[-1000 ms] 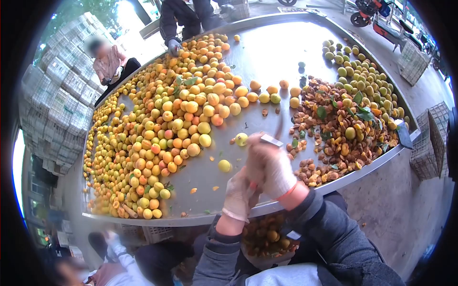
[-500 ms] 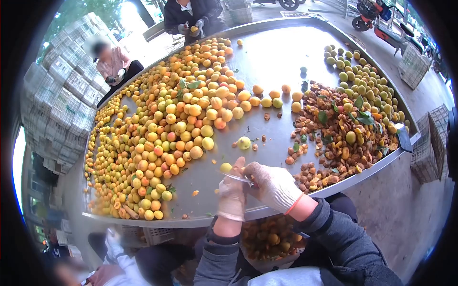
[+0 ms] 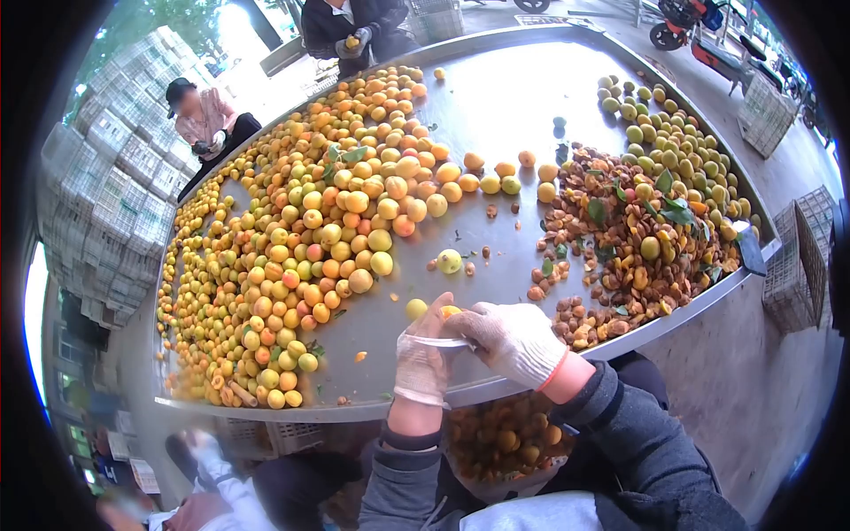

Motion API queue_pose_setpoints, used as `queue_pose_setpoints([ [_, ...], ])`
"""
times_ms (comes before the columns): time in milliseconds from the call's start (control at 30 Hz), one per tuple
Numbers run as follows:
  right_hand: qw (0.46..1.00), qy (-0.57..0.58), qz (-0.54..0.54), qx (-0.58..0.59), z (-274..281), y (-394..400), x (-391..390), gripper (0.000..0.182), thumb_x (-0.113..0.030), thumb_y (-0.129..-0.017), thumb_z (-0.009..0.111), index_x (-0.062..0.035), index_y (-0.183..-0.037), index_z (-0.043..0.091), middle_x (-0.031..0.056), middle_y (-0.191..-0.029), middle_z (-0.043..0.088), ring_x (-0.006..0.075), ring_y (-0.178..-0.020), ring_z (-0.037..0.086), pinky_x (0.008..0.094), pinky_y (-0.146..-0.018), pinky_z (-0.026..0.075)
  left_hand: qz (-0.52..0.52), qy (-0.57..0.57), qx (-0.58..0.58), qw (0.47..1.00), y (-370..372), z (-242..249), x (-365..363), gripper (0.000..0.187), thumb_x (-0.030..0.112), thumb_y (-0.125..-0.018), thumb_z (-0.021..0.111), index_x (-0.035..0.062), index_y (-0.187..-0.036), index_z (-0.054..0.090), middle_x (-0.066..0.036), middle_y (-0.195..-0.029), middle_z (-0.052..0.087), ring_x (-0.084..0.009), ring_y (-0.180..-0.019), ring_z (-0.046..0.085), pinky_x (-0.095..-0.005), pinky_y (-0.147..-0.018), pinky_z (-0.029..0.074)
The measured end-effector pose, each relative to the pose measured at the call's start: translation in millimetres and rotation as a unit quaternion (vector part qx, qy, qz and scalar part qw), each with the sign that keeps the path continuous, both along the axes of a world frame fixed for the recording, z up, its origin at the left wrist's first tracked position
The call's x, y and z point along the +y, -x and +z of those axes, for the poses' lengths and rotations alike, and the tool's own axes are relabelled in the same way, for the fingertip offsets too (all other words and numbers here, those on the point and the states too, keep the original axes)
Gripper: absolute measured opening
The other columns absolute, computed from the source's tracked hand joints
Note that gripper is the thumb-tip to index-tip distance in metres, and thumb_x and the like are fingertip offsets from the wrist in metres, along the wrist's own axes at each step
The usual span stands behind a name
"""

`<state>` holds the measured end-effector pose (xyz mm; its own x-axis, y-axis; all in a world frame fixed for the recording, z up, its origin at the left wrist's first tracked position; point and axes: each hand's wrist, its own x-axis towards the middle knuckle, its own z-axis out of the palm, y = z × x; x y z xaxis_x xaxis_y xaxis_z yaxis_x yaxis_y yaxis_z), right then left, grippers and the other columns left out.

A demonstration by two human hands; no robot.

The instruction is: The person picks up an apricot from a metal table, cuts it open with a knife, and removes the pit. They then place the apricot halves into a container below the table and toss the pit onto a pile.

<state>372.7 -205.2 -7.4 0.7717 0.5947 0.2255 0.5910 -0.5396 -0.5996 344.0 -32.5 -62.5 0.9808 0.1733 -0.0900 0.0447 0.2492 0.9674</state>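
My left hand [image 3: 420,361], in a pale knit glove, is closed around an apricot [image 3: 450,311], whose orange flesh shows between the fingers and thumb. My right hand [image 3: 521,343], gloved too, is closed on a small knife [image 3: 440,342]; its thin pale blade lies across the left palm, and the handle is hidden by the fingers. Just beyond the left fingertips is a yellow apricot [image 3: 416,309], and a greenish one [image 3: 450,261] lies farther out on the metal table [image 3: 496,292]. Below my hands, under the table edge, stands a container of apricot pieces [image 3: 509,442].
A broad heap of whole apricots [image 3: 336,212] covers the table's left side. To the right are a brown pile of pits and scraps [image 3: 620,239] and greener fruit [image 3: 673,142]. Co-workers [image 3: 350,35] sit around the table. Stacked crates [image 3: 115,177] rise at left.
Orange flesh now shows at the apricot between my hands. The knife blade has shifted slightly lower across my left palm. The view has tilted a little.
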Motion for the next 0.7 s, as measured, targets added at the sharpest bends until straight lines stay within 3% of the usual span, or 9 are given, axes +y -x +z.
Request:
queue_pose_setpoints([
  [33, 1.0, -0.02, -0.009, -0.004, -4, -1, 0, 0.021, -0.012, -0.077, 0.065, -0.015, -0.098, 0.067, 0.0106, -0.088, 0.067, 0.0328, -0.077, 0.065, 0.0398, -0.066, 0.052, -0.058, -0.286, -0.147, 0.945, 1, 3, 0, 0.047, 0.035, -0.094, 0.058, -0.0016, -0.123, 0.054, -0.011, -0.102, 0.062, -0.0234, -0.087, 0.063, -0.0348, -0.076, 0.055],
  [67, 1.0, -0.02, -0.009, -0.003, -5, -2, -1, 0.021, -0.012, -0.077, 0.065, -0.015, -0.098, 0.067, 0.0106, -0.088, 0.067, 0.0328, -0.077, 0.065, 0.0398, -0.066, 0.052, -0.059, -0.287, -0.146, 0.945, 1, 7, -3, 0.047, 0.035, -0.094, 0.058, -0.0016, -0.123, 0.054, -0.011, -0.102, 0.062, -0.0234, -0.087, 0.063, -0.0348, -0.076, 0.055],
  [133, 0.989, -0.147, 0.011, 0.002, -8, -7, -3, 0.018, -0.011, -0.079, 0.066, -0.013, -0.097, 0.068, 0.0123, -0.087, 0.066, 0.0286, -0.072, 0.065, 0.0368, -0.064, 0.051, -0.019, 0.109, 0.126, 0.986, 4, 22, -12, 0.041, 0.033, -0.095, 0.054, -0.0005, -0.118, 0.058, -0.011, -0.099, 0.063, -0.0233, -0.087, 0.063, -0.034, -0.078, 0.054],
  [267, 0.865, -0.424, -0.132, 0.234, -4, -26, -20, 0.014, -0.01, -0.089, 0.065, -0.0052, -0.103, 0.065, -0.0042, -0.075, 0.058, 0.0067, -0.057, 0.052, 0.0234, -0.05, 0.041, -0.026, 0.17, 0.116, 0.978, 2, 37, -2, 0.035, 0.021, -0.088, 0.063, -0.0031, -0.112, 0.06, -0.009, -0.095, 0.065, -0.0189, -0.08, 0.065, -0.0282, -0.073, 0.054],
  [333, 0.82, -0.43, -0.219, 0.309, 19, -28, -37, 0.012, -0.011, -0.09, 0.064, -0.0054, -0.101, 0.066, -0.0061, -0.07, 0.054, 0.0001, -0.05, 0.043, 0.0179, -0.044, 0.032, -0.029, -0.08, 0.109, 0.99, -6, 26, 11, 0.033, 0.023, -0.083, 0.065, 0.002, -0.108, 0.062, -0.012, -0.097, 0.065, -0.0233, -0.085, 0.066, -0.0332, -0.074, 0.054],
  [367, 0.819, -0.432, -0.219, 0.308, 19, -28, -40, 0.012, -0.011, -0.09, 0.064, -0.0054, -0.101, 0.066, -0.0061, -0.07, 0.054, 0.0001, -0.05, 0.043, 0.0179, -0.044, 0.032, -0.03, -0.082, 0.108, 0.99, -8, 20, 3, 0.033, 0.023, -0.083, 0.065, 0.002, -0.108, 0.062, -0.012, -0.097, 0.065, -0.0233, -0.085, 0.066, -0.0332, -0.074, 0.054],
  [433, 0.827, -0.432, -0.21, 0.291, 19, -25, -46, 0.014, -0.013, -0.09, 0.066, -0.0055, -0.101, 0.066, -0.007, -0.069, 0.053, 0.0007, -0.05, 0.043, 0.0184, -0.044, 0.033, -0.094, -0.557, -0.023, 0.825, -10, 7, -27, 0.031, 0.023, -0.081, 0.065, 0.0079, -0.108, 0.063, -0.014, -0.1, 0.064, -0.029, -0.09, 0.064, -0.0393, -0.077, 0.052],
  [567, 0.868, -0.402, -0.189, 0.219, 16, -22, -50, 0.015, -0.015, -0.088, 0.068, -0.0042, -0.099, 0.066, -0.0051, -0.073, 0.055, 0.002, -0.059, 0.048, 0.0189, -0.052, 0.039, -0.119, -0.656, 0.042, 0.744, -15, -8, -46, 0.03, 0.023, -0.078, 0.066, 0.0118, -0.106, 0.063, -0.016, -0.102, 0.062, -0.0332, -0.095, 0.061, -0.0425, -0.082, 0.05],
  [700, 0.831, -0.444, -0.211, 0.258, 19, -23, -64, 0.013, -0.013, -0.088, 0.067, -0.0034, -0.096, 0.066, -0.0045, -0.075, 0.057, 0.0028, -0.065, 0.049, 0.0187, -0.056, 0.041, -0.102, -0.548, 0.05, 0.829, 7, 22, -37, 0.036, 0.023, -0.075, 0.072, 0.0086, -0.108, 0.065, -0.014, -0.106, 0.063, -0.0274, -0.092, 0.062, -0.0385, -0.081, 0.051],
])
